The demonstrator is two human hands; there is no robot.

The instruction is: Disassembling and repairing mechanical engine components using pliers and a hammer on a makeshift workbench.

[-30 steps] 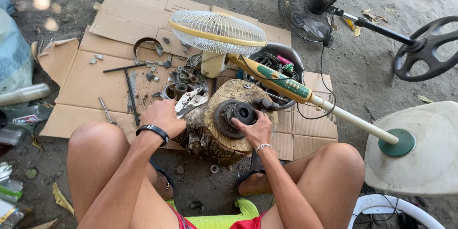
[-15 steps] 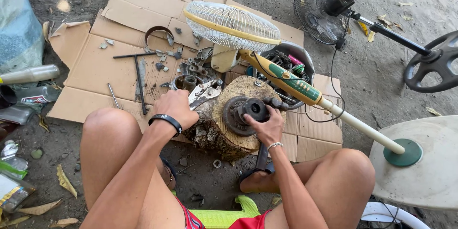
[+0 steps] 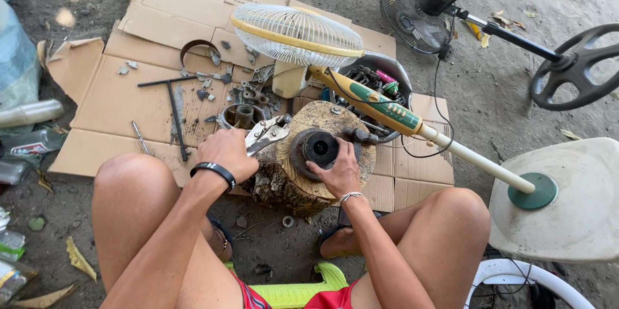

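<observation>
Left hand [image 3: 227, 151] closed around locking pliers [image 3: 265, 134]; right hand [image 3: 338, 172] fingers rest spread on the motor part [image 3: 316, 149] atop the tree stump [image 3: 303, 183]

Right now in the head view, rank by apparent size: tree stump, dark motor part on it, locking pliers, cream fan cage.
1. cream fan cage and tree stump: look similar, not ranked apart
2. locking pliers and dark motor part under the right hand: close, both partly covered by hands
</observation>
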